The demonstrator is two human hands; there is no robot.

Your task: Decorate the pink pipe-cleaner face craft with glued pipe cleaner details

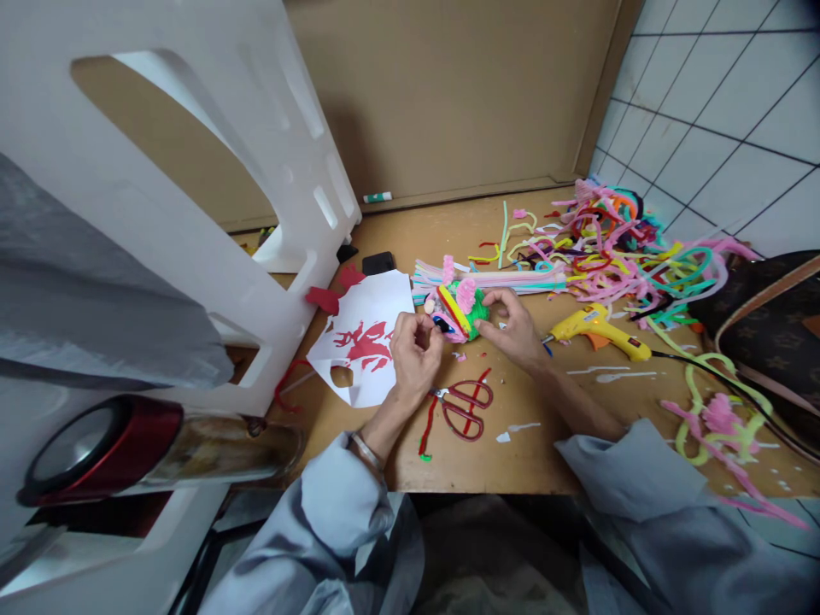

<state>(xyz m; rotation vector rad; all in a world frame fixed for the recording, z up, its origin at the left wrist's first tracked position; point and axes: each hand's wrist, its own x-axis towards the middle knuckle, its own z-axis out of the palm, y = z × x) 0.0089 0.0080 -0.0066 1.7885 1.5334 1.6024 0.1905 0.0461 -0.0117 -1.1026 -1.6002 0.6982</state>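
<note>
A small figure made of pipe cleaners (454,309) lies on the table, green at its right end, with yellow and red bands and pink tufts. My right hand (516,331) holds its green end between thumb and fingers. At the figure's left end, by a dark blue part, my left hand (415,352) is closed in a pinch; what sits between those fingertips is hidden. Just below my hands lie red-handled scissors (471,410) and a red pipe cleaner (427,427). A bundle of straight pastel pipe cleaners (506,278) is behind the figure.
A yellow glue gun (595,329) with a black cord lies right of my right hand. Tangled pipe cleaners (615,248) fill the back right, near a brown bag (769,316). White paper with red shapes (384,295) lies left, beside a white plastic rack (307,162) and a red-lidded bottle (154,448).
</note>
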